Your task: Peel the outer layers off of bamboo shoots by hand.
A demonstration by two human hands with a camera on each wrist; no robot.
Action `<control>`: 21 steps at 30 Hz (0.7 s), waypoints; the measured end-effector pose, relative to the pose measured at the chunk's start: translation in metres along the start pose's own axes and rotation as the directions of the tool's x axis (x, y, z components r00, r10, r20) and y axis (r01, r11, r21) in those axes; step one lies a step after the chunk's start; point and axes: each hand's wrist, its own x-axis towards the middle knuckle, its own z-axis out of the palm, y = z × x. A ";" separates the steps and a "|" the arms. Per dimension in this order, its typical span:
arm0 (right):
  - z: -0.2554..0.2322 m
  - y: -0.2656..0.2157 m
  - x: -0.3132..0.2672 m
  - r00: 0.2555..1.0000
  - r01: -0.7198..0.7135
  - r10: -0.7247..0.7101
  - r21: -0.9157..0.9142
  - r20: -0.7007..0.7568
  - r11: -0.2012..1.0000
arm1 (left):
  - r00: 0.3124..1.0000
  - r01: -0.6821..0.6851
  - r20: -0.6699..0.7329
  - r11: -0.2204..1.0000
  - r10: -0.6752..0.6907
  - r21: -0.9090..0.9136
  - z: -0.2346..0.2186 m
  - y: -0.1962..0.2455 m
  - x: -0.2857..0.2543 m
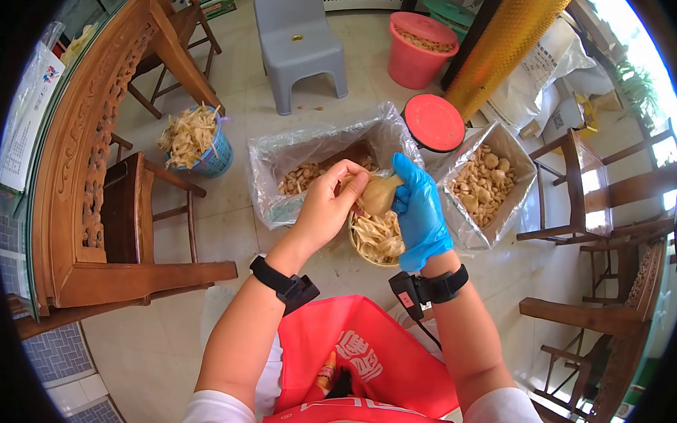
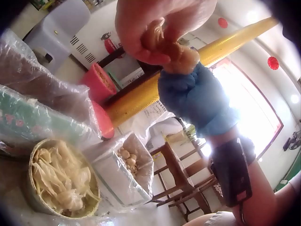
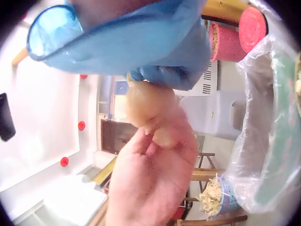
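Between both hands hangs a tan, moist-looking garlic bulb (image 1: 381, 194), held up over a round tub (image 1: 361, 255) of pale peels. My bare left hand (image 1: 328, 200) pinches one side of it with thumb and fingers. On the other side my right hand (image 1: 422, 214), in a blue glove, grips the bulb by its narrow end. The left wrist view shows the bulb (image 2: 184, 60) against the gloved knuckles. Seen from the right wrist, the left fingertips press into the underside of the bulb (image 3: 149, 104). The glove hides part of the right fingers.
A plastic-lined box (image 1: 269, 168) with some cloves stands ahead, and another lined box (image 1: 520, 189) of cloves to the right. A blue basket (image 1: 219, 159) heaped with peels is at left. Beyond are a red lid (image 1: 434, 122), a pink bucket (image 1: 412, 63) and a grey chair (image 1: 298, 50).
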 end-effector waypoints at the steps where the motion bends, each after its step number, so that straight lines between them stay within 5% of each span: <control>1: 0.001 0.003 -0.001 0.999 0.053 -0.053 -0.004 0.006 0.999 | 1.000 0.001 -0.001 1.000 -0.001 0.000 0.001 0.001 0.000; 12: 0.018 0.009 -0.021 0.907 0.419 -0.421 -0.068 -0.028 0.906 | 0.951 0.053 -0.235 0.852 -0.202 -0.521 -0.017 -0.016 0.003; 15: -0.004 0.007 -0.009 0.900 0.435 -0.435 -0.114 0.022 0.893 | 0.935 0.025 -0.304 0.886 -0.185 -0.463 -0.019 -0.006 0.002; 16: -0.002 0.010 -0.004 0.840 0.539 -0.543 -0.105 -0.016 0.836 | 0.942 0.025 -0.293 0.903 -0.165 -0.428 -0.019 -0.004 0.001; 21: -0.005 0.003 0.001 0.859 0.488 -0.496 -0.089 -0.127 0.868 | 0.929 0.057 -0.318 0.922 -0.189 -0.382 -0.025 -0.014 0.009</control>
